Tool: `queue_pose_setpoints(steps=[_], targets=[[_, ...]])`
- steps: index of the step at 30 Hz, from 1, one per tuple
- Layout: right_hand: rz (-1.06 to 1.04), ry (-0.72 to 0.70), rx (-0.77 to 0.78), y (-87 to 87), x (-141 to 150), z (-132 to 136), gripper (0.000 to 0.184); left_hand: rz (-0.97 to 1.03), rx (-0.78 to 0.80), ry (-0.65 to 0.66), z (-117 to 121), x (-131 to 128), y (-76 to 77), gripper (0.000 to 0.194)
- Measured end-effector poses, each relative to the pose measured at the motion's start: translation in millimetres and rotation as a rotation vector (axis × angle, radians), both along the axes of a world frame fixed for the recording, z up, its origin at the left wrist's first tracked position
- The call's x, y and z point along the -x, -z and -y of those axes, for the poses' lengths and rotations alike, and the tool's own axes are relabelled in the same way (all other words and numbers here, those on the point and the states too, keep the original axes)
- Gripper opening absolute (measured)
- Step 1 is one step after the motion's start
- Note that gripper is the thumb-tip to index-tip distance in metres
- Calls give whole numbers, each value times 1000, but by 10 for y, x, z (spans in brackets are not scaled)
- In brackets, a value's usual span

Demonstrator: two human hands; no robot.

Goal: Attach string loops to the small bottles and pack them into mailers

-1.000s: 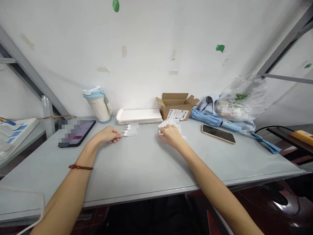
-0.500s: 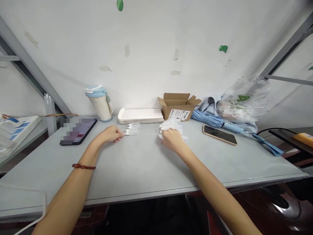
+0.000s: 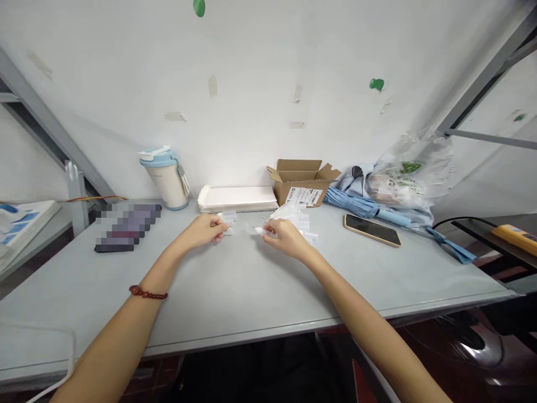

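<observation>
My right hand (image 3: 286, 237) pinches a small white tube (image 3: 259, 230) with a thin needle-like tip pointing left. Behind and beside that hand lies a pile of small clear-and-white tubes (image 3: 296, 212), partly covered by it. My left hand (image 3: 205, 229) is closed, thumb against the index finger, over a small group of similar clear-and-white tubes (image 3: 229, 216) on the left. What its fingertips hold, if anything, is hidden. A red bead bracelet (image 3: 147, 293) circles the left wrist.
Along the wall stand a cream and blue tumbler (image 3: 168, 182), a stack of white trays (image 3: 239, 197) and an open cardboard box (image 3: 304, 190). To the right are a phone (image 3: 372, 230), a folded blue umbrella (image 3: 356, 204) and a plastic bag (image 3: 413, 176). A tablet (image 3: 132, 226) lies left.
My right hand has moved left off the pile and now holds out a white tube. My left hand has shifted right, over the left group. The view has turned slightly.
</observation>
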State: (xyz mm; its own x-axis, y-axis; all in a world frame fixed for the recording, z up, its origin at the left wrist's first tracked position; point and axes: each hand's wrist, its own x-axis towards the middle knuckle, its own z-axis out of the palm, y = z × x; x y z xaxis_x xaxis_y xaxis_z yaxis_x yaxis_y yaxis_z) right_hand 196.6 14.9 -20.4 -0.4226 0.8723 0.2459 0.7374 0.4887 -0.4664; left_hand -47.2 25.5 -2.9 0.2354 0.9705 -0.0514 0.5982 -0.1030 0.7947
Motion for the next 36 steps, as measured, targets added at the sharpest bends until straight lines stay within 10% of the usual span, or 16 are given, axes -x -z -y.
queue_pose_setpoints(steps=[9,36], targets=[[-319,-75,115,-49,62,55,19,206,115,125,16,-178,90,43],[-393,-102,84,-59,86,84,17,465,152,18,161,-302,-54,29]])
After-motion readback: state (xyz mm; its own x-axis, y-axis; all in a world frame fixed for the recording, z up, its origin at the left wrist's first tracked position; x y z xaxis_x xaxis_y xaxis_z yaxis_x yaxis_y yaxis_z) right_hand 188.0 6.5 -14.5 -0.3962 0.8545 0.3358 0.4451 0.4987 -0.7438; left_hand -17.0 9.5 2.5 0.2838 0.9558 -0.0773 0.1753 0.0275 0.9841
